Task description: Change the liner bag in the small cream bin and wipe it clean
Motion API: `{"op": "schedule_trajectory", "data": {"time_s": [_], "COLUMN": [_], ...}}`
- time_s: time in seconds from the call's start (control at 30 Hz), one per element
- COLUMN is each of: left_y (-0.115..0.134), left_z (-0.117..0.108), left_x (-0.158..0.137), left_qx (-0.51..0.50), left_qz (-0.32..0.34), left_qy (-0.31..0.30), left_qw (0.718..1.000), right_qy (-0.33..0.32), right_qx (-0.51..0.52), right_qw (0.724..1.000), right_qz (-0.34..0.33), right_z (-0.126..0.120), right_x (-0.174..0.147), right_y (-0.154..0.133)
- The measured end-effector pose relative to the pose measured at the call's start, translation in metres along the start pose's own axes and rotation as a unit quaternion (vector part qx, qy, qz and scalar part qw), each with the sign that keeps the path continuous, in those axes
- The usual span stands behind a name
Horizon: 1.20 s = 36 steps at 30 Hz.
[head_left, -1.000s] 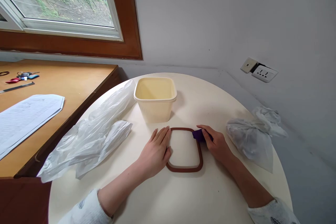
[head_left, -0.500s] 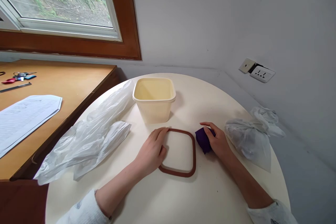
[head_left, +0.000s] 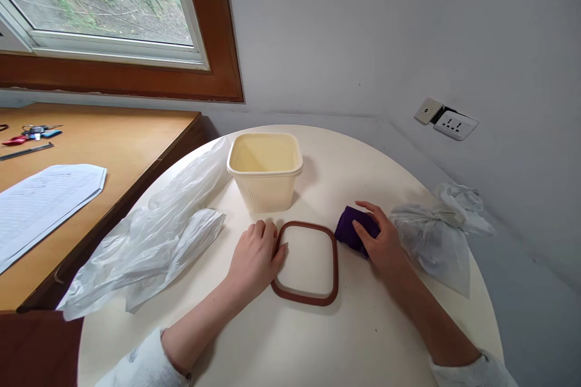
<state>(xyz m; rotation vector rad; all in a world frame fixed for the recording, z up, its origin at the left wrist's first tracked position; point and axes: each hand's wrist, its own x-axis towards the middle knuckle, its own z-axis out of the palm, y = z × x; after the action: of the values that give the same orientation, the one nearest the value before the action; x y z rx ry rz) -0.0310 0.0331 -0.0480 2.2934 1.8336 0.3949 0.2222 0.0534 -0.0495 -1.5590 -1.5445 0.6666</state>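
Note:
A brown rounded-square frame lies flat on the round white table. My left hand is closed at its left side, the thumb reaching inside the frame and the other fingers curled outside. Just right of the frame, my right hand grips a folded purple cloth between the thumb, on the near face, and fingers partly hidden behind it. Beyond the frame stands a cream plastic container, upright and open at the top, with ribbed walls.
A crumpled clear plastic bag covers the table's left side. On the right sits a knotted plastic bag with contents blurred by the plastic. A wooden desk holds papers, keys and a pen.
My right hand has shifted slightly right and turned the purple cloth, so a wider face of it shows. My left hand has slid a little left along the frame, uncovering its upper left corner.

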Motion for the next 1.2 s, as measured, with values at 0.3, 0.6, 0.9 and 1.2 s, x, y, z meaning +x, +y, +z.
{"op": "schedule_trajectory", "data": {"time_s": [0.3,0.6,0.9,1.2], "left_y": [0.0,0.0,-0.001,-0.002], "left_z": [-0.004,-0.007,-0.004,-0.022], "left_x": [0.001,-0.001,-0.002,-0.011], "left_qx": [-0.005,-0.052,-0.03,-0.008], "left_qz": [0.006,0.005,0.058,0.027], "left_qy": [-0.018,-0.017,-0.012,-0.024], "left_qw": [1.0,0.998,0.998,0.999], "right_qy": [-0.013,0.029,-0.012,-0.101], "right_qx": [-0.132,-0.241,-0.139,-0.127], "right_qw": [0.991,0.962,0.967,0.95], "right_qz": [0.0,-0.121,-0.212,-0.265], "right_z": [0.001,0.006,0.019,0.038], "right_x": [0.002,0.004,-0.014,-0.03], "right_y": [0.011,0.018,0.0,-0.002]}}
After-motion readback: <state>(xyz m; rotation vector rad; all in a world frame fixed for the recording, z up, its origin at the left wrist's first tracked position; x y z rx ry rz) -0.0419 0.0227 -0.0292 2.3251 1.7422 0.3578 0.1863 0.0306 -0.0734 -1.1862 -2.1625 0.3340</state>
